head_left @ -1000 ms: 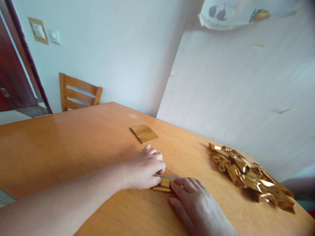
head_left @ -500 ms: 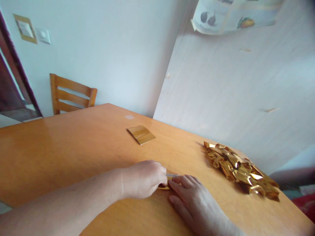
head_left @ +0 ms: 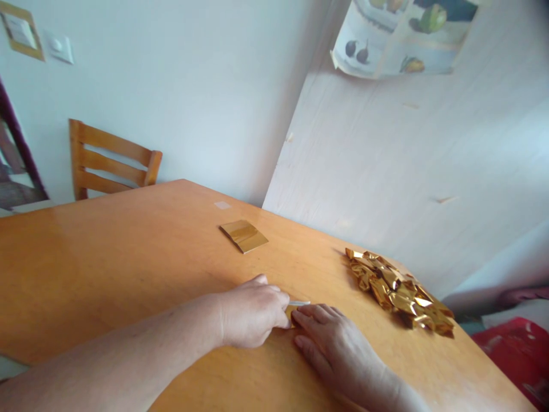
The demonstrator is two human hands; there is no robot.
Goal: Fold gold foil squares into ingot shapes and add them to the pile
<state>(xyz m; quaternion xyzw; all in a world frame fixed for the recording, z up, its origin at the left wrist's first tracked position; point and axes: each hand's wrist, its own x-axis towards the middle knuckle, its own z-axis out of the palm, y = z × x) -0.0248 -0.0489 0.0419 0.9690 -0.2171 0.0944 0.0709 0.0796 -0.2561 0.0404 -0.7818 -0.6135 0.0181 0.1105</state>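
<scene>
Between my hands, low on the table, lies a small piece of shiny gold paper [head_left: 290, 312], mostly covered by fingers, with a pale edge showing along its far side. My left hand [head_left: 255, 312] is closed with its fingertips pinching the left part of this paper. My right hand [head_left: 338, 343] rests on the table, fingers stretched out and fingertips on the paper's right end, thumb apart. Farther back is a flat stack of square gold paper [head_left: 243, 236]. To the right sits a heap of folded gold paper pieces [head_left: 398, 289].
The wooden table [head_left: 128, 252] meets a white wall and a pale panel [head_left: 377, 166]. A wooden chair [head_left: 114, 154] stands past the far left edge. A small whitish patch [head_left: 222, 205] is near the back edge. A red bag [head_left: 514, 355] lies beyond the right edge.
The view has turned slightly right, so things appear a little farther left. My hands stay at the gold paper; my left hand has shifted slightly, and more of the pale edge shows.
</scene>
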